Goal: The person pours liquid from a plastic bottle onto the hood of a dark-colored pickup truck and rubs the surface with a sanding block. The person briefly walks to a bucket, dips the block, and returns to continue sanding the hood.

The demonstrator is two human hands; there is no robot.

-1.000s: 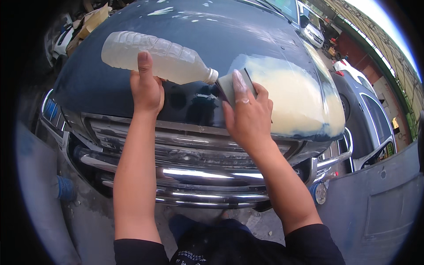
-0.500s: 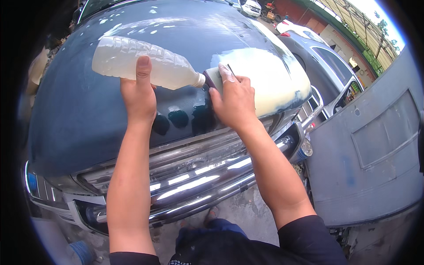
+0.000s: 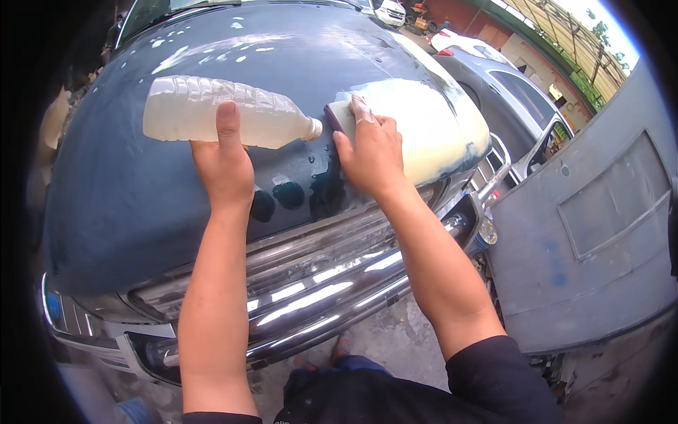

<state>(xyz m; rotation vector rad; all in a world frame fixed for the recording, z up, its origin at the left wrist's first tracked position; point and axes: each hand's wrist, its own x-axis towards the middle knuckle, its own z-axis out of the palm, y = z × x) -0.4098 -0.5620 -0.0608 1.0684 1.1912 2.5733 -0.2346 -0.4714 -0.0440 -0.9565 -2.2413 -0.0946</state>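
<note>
My left hand [image 3: 224, 166] is wrapped round a clear ridged plastic bottle [image 3: 182, 109] of cloudy liquid, thumb on the near side. The bottle lies nearly level above the dark blue car hood [image 3: 120, 184], its uncapped neck pointing right. Just right of the neck, with a small gap, my right hand [image 3: 374, 152] grips a sanding block [image 3: 343, 117], grey-green on top with a dark purple edge. The block rests at the left border of a cream filler patch [image 3: 431, 134]. Whitish residue coats one right finger. Wet dark spots [image 3: 288, 194] mark the hood below the hands.
The grille and chrome bumper [image 3: 311, 304] run between me and the hood. At right leans a grey panel [image 3: 600, 233] close to my arm. A silver-grey car [image 3: 505, 92] stands behind it. Blue buckets [image 3: 134, 411] sit on the floor at lower left.
The bottle has tipped back closer to level, and its neck has drawn slightly left from the sanding block. My right hand and the block stay at the patch's left border.
</note>
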